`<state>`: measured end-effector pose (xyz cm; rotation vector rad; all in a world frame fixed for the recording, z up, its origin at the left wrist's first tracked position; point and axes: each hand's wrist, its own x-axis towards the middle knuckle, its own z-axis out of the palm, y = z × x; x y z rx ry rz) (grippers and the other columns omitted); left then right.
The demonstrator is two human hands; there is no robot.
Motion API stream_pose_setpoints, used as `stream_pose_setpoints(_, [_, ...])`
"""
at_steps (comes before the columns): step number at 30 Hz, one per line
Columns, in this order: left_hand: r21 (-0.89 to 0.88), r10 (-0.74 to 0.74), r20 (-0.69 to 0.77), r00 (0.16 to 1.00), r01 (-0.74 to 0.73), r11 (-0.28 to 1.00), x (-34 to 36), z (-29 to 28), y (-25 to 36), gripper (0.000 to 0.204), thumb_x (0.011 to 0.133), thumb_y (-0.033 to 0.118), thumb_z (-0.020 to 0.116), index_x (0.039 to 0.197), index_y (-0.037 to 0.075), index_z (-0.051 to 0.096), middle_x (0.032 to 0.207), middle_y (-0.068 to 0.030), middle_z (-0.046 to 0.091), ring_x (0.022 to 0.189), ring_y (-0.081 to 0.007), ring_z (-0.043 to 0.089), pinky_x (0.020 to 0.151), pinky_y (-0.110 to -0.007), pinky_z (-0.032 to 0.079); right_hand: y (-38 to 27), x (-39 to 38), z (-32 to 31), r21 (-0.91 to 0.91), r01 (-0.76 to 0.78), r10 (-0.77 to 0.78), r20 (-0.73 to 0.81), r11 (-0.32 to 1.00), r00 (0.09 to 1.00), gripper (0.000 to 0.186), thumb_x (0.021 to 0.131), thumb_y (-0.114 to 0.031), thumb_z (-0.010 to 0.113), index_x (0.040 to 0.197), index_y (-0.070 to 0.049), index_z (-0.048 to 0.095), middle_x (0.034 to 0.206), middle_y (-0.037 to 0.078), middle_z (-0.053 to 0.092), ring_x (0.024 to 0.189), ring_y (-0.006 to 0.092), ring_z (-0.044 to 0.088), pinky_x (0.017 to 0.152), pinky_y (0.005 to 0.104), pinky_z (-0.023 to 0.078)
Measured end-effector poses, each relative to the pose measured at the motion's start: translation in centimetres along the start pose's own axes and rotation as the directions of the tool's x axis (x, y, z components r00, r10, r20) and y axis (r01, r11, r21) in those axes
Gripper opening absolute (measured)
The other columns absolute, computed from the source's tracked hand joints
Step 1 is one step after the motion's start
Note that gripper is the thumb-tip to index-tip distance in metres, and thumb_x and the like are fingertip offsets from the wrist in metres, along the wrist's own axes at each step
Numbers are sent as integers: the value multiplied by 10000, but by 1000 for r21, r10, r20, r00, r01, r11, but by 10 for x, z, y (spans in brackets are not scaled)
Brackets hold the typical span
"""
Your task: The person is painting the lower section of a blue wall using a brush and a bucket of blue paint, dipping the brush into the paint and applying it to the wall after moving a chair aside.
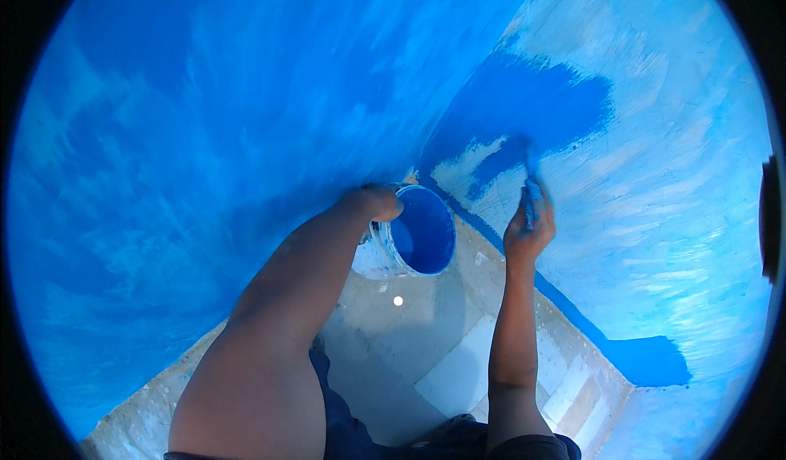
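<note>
My left hand [382, 204] grips the rim of a white paint bucket [375, 255], its thumb over the edge. The bucket is tilted, and blue paint coats its inside. To the right, my right hand [530, 227] is closed around a paint-smeared paintbrush [532, 194]. The brush points away from me, its bristles against or very near the right wall [655, 190]. Fresh dark blue paint [532, 104] spreads around the brush tip, with a pale unpainted gap beside it.
The left wall [205, 133] is streaked blue and meets the right wall in a corner beyond the bucket. A dark blue strip [573, 317] runs along the right wall's foot. Below lies a grey floor [385, 354] with pale tiles [458, 370].
</note>
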<state>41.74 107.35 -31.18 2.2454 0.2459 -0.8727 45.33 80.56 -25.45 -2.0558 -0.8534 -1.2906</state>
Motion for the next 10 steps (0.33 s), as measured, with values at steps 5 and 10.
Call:
stream_pose_setpoints(5, [132, 16, -31, 999, -12, 991, 12, 0, 7, 590, 993, 269, 383, 1545, 168, 201, 1533, -183, 324, 1155, -344, 607, 814, -394, 625, 9, -32, 18, -141, 8, 18, 181, 990, 983, 352, 771, 82, 618, 1102, -34, 654, 1257, 183, 616, 1075, 383, 620, 879, 456, 531])
stream_pose_setpoints(10, [148, -2, -56, 998, 10, 989, -2, -1, 7, 601, 987, 273, 392, 1546, 167, 200, 1550, -187, 293, 1160, -343, 608, 822, -398, 617, 14, -85, 51, -137, -195, 237, 649, 971, 723, 315, 807, 27, 602, 1110, -37, 657, 1262, 195, 614, 1085, 403, 614, 923, 469, 503])
